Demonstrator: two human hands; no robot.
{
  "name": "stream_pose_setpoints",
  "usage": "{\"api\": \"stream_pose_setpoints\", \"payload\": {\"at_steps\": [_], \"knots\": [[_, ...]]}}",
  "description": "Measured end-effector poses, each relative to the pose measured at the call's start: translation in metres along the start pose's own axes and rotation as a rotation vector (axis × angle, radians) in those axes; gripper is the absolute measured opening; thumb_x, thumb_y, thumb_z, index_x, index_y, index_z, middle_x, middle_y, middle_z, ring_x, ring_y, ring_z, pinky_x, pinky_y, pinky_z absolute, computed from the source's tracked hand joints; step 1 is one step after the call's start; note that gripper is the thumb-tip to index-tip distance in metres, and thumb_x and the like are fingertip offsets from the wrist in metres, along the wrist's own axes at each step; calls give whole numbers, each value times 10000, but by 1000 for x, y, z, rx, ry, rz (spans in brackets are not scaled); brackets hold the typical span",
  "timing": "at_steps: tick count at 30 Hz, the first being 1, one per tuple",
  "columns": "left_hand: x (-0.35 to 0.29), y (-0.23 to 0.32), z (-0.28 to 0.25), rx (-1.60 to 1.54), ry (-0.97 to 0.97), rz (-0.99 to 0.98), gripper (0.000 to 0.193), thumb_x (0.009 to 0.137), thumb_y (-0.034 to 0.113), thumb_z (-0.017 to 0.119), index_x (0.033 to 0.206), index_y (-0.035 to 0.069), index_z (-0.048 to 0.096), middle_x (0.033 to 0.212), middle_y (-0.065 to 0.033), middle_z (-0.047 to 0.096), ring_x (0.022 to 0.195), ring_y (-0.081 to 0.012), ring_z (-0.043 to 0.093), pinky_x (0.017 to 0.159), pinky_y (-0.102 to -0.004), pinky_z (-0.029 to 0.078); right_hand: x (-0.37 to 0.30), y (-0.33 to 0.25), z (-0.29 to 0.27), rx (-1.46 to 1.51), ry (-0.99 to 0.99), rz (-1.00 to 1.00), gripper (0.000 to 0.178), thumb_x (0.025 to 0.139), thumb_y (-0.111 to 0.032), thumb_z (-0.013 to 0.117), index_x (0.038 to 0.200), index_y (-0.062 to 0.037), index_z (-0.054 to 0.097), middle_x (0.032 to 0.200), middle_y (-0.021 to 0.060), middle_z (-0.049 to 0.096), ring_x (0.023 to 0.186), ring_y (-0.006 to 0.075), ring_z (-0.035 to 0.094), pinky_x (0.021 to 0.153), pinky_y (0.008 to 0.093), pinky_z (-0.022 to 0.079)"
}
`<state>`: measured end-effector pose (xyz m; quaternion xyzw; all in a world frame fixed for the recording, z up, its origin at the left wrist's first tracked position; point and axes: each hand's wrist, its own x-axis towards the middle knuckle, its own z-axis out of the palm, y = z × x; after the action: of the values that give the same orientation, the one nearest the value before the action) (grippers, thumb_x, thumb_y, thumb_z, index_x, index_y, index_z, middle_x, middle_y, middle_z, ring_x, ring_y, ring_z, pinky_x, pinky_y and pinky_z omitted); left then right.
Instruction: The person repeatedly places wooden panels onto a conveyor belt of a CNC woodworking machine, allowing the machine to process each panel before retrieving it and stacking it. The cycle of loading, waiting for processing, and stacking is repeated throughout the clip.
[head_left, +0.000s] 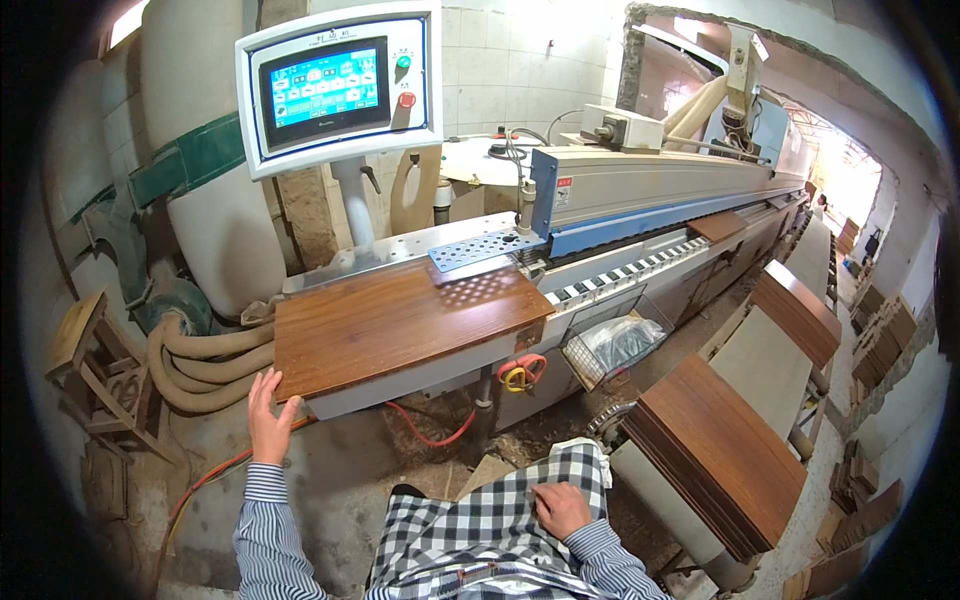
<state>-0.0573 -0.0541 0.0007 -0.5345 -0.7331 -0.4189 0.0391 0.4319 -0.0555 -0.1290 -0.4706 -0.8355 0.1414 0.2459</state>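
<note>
The wood-grain panel [400, 325] lies flat on the grey infeed worktop [420, 372] of the edge-banding machine [650, 205], its long near edge running along the worktop's front. Its left edge borders the ribbed hoses [205, 347]; its far right part lies near the blue perforated plate [485, 250], whose dotted shadow falls across the grain. Past the panel's right end runs the track of pale pads [625, 272]. Red-handled scissors [522, 372] hang below the near right corner. A strip of floor separates the worktop from a stack of brown panels [710, 455] on the conveyor at right.

The left hand [270, 415] reaches forward, forearm nearly straight, to the panel's near left corner; its fingers are extended and slightly spread, the thumb angled toward the near edge. The right hand [562, 510] rests on the checked apron [480, 520], elbow bent, its fingers curled and partly hidden, so I cannot tell whether they grip the cloth.
</note>
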Motion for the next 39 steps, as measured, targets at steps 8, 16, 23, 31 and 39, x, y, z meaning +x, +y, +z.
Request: {"api": "stream_pose_setpoints", "payload": {"at_steps": [8,16,23,31,39], "knots": [[2,-2,-1,-11,4,33,496,817,183,728,1267,43,570,1396,-142,520,1361,-329,388,1117,-428,318,0,0,0,4,-21,11,282,866,-145,598,1130,-60,652,1014,108,681,923,286,608,835,413,471],[6,4,-7,-30,-22,-4,546,789,209,754,1287,86,568,1419,-163,488,1389,-337,336,1122,-445,304,2,-1,-1,12,-2,0,258,882,-153,592,1110,-49,654,1009,113,680,924,278,608,838,405,468],[11,23,6,46,22,-46,622,716,267,808,1286,160,584,1499,-224,345,1388,-364,325,1143,-487,251,4,-3,-3,40,12,9,241,883,-146,593,1089,-42,663,1000,121,685,910,279,617,836,404,474],[21,54,58,85,18,215,620,780,339,750,1309,84,553,1370,-198,511,1350,-327,391,1164,-510,191,22,30,-31,70,406,80,179,819,-57,628,989,-31,679,931,156,688,853,328,635,790,419,513],[20,55,103,277,160,457,543,863,339,639,1337,98,527,1278,-62,594,1190,-238,526,1039,-450,311,67,121,-122,-658,357,222,490,732,-35,655,1216,-50,584,1324,150,532,1228,342,463,1054,466,355]]}}
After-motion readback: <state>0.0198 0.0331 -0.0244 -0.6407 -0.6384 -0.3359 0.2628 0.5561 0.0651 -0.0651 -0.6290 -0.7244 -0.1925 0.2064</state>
